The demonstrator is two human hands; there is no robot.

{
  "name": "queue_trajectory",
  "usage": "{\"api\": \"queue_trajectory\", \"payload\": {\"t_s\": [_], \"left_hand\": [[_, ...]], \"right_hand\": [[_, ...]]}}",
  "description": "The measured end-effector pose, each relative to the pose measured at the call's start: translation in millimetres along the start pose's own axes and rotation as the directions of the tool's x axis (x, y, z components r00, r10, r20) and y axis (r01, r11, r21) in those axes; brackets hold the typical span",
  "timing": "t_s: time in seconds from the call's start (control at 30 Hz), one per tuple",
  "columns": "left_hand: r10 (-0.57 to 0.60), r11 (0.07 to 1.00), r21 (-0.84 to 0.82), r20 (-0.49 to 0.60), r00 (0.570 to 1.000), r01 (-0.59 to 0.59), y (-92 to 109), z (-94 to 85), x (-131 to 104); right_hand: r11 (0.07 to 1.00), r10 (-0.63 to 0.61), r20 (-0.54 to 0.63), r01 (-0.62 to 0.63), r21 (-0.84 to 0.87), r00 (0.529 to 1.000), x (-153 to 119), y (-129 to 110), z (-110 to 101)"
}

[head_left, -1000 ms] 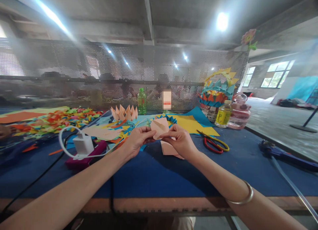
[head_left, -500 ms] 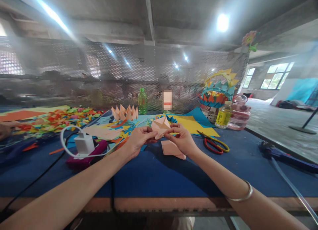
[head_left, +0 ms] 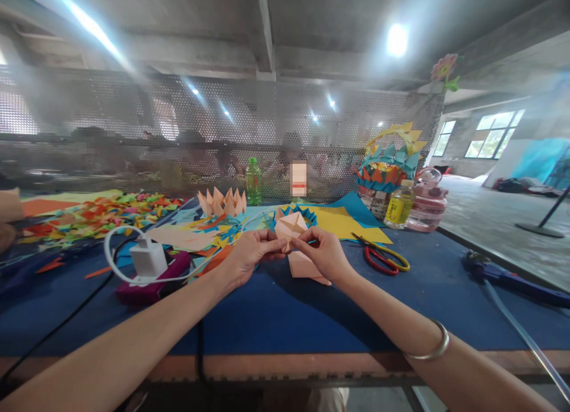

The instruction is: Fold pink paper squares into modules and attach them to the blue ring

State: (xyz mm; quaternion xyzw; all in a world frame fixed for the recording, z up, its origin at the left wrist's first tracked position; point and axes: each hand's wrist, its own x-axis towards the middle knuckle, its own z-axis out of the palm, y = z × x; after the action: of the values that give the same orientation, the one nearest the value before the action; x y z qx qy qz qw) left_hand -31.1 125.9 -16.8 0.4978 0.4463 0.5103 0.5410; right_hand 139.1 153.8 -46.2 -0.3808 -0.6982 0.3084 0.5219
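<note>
Blue tabletop [head_left: 267, 317], fingers [head_left: 276, 245] perhaps closer together

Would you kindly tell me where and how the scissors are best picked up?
Probably by the curved handles, approached from the near right: the scissors lie on the table with handles nearer, blades pointing away leftward.

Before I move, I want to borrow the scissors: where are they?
In the head view, the scissors lie right of centre on the table, just right of the right hand, by the yellow paper.
</note>
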Motion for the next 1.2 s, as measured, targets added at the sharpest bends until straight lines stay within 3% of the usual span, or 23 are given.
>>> {"api": "queue_trajectory", "payload": {"t_s": [0.47, 0.93, 1.07, 1.2], "left_hand": [[-0.017, 1.0, 0.007, -0.007, 1.0, 0.017, 1, 2.7, -1], [0.044, 0.998, 0.048, -0.054, 0.998, -0.041, -1, 3.5, 1], [0.053, 0.998, 0.03, -0.062, 0.997, -0.051, -2, 3.2, 0], [0.079, 0.993, 0.097, -0.047, 0.996, -0.074, -3, 3.4, 0]], "right_hand": [[1.0, -0.014, 0.001, 0.014, 0.016, 1.0, -2, -1, 2], [0.998, -0.04, -0.032, 0.042, 0.056, 0.999, -3, -2, 8], [0.96, 0.08, -0.096, -0.051, 0.275, 0.992, -2, -6, 9], [0.923, 0.217, 0.043, -0.22, 0.315, 0.975, -2, -10, 7]]}}
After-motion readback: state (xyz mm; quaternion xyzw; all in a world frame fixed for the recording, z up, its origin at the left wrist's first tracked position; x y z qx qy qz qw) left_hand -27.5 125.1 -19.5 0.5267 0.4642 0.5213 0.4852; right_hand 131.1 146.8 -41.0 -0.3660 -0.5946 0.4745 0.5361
